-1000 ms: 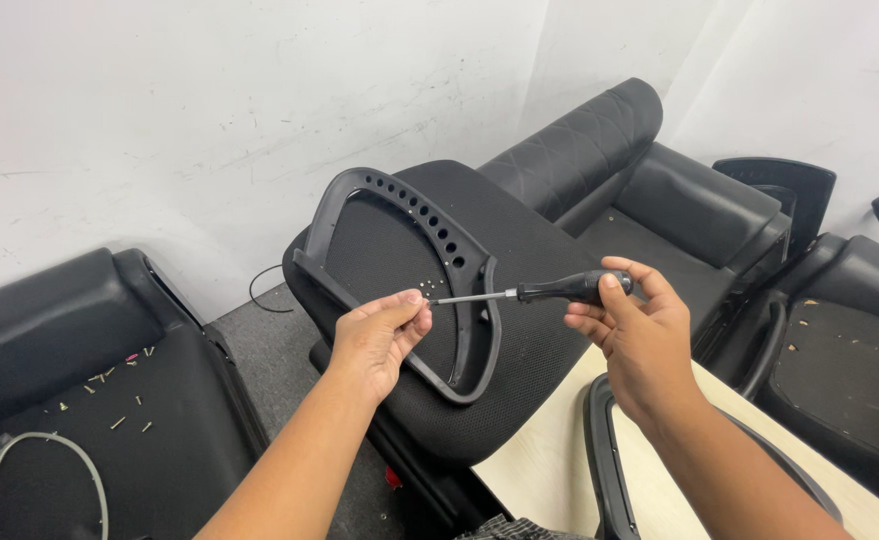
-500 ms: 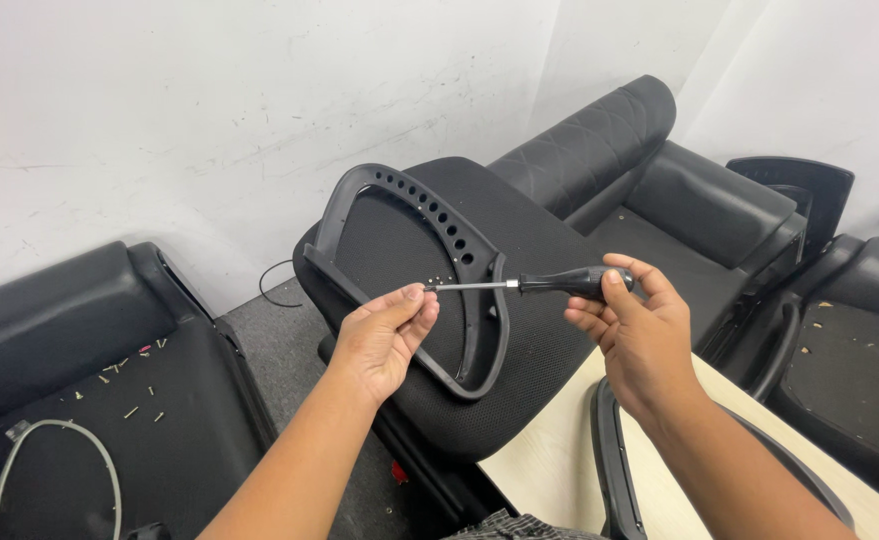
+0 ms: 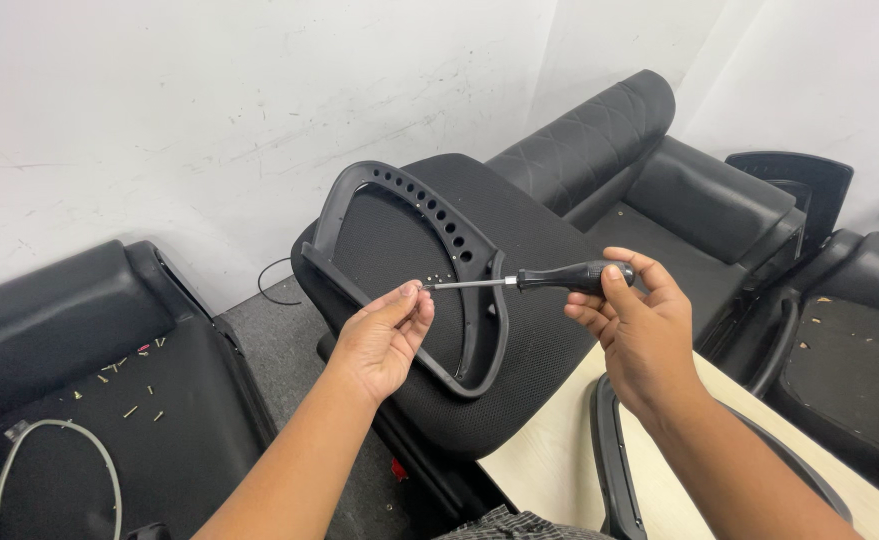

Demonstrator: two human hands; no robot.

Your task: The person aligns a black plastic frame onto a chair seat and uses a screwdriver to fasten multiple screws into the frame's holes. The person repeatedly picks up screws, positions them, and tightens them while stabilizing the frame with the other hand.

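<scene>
My right hand (image 3: pixel 639 325) grips the black handle of a screwdriver (image 3: pixel 549 277), held level with its metal shaft pointing left. My left hand (image 3: pixel 384 335) pinches at the shaft's tip, fingers closed around it; whether a screw sits there is too small to tell. Both hands hover in front of a black plastic armrest loop (image 3: pixel 459 240) with a row of holes, which stands on a black mesh chair seat (image 3: pixel 534 330).
A black chair base (image 3: pixel 69 400) at the left holds several loose screws and a grey cable (image 3: pixel 54 430). A quilted black chair part (image 3: pixel 599 130) lies behind the seat, more black chair parts (image 3: pixel 849 350) at right. A beige tabletop (image 3: pixel 549 470) and black arm (image 3: pixel 609 460) lie below my right hand.
Both hands and the screwdriver hold almost the same pose; the view has shifted slightly. The left fingers stay closed at the screwdriver's tip.
</scene>
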